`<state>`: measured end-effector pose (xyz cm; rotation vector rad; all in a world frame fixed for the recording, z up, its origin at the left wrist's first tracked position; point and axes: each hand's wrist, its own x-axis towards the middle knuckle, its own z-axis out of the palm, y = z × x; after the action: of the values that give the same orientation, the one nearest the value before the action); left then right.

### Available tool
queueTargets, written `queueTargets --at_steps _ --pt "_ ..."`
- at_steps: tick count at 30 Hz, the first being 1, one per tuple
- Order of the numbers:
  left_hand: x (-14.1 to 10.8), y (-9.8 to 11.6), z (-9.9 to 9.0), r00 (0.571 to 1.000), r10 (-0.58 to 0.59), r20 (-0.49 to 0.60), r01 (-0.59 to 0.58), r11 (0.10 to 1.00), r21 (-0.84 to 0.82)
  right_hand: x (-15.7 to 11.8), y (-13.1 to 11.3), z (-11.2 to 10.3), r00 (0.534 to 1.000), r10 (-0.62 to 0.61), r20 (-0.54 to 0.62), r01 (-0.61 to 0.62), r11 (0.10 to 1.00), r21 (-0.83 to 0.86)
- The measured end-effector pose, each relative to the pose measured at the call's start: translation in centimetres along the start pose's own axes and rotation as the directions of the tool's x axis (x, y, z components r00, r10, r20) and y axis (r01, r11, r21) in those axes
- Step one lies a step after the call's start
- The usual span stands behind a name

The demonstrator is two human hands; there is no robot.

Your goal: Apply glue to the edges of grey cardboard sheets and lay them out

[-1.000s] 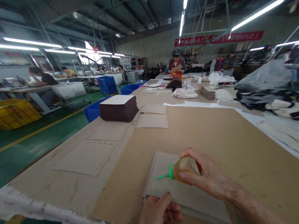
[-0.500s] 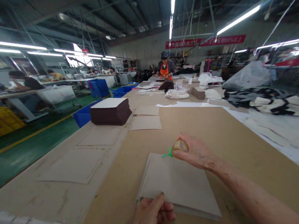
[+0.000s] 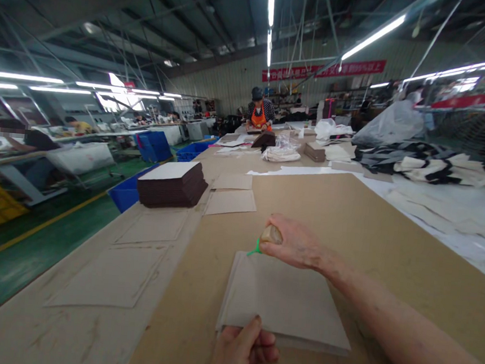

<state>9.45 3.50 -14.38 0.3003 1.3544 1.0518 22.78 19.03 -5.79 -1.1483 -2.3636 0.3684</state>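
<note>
On the table lies a small stack of grey-beige cardboard sheets (image 3: 287, 299). At its near left edge, my left hand (image 3: 245, 349) is closed, with the thumb on the top sheet and the other fingers curled at the edge. My right hand (image 3: 294, 243) wraps round a brownish, rounded bottle (image 3: 272, 235) with a thin green nozzle (image 3: 256, 248). The nozzle points down and left, at the far edge of the top sheet close to its far left corner. Whether the tip touches the sheet I cannot tell.
Left of the stack lie more loose sheets (image 3: 109, 275) and two smaller ones (image 3: 231, 202). A tall dark brown stack (image 3: 171, 190) with a pale top stands at the table's left edge. Fabric pieces (image 3: 431, 161) are heaped at the right. A person in an orange apron (image 3: 259, 115) works at the far end.
My right hand has moved slightly left along the sheet's far edge with the bottle, nearer the corner. My left hand keeps its hold. The whole view has shifted a little to the right.
</note>
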Motion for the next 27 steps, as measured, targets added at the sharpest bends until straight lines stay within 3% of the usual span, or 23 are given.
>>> queueTargets --at_steps 5,12,17,27 --pt "0.0 0.1 -0.1 1.0 0.016 0.013 -0.016 1.0 0.019 -0.7 0.9 -1.1 1.0 0.004 0.019 -0.004 1.0 -0.001" --pt "-0.1 0.3 -0.2 0.999 -0.018 0.048 0.017 1.0 0.017 -5.8 5.3 -5.4 0.975 0.219 0.038 -0.218 0.976 -0.022" --pt "-0.1 0.3 -0.2 1.0 -0.026 0.016 0.026 1.0 -0.001 -8.1 7.0 -7.6 0.947 0.318 0.051 -0.318 0.948 -0.01" --pt "-0.4 0.9 0.0 1.0 -0.025 0.014 0.025 0.999 0.031 -7.7 6.5 -6.9 0.961 0.277 0.016 -0.277 0.961 -0.008"
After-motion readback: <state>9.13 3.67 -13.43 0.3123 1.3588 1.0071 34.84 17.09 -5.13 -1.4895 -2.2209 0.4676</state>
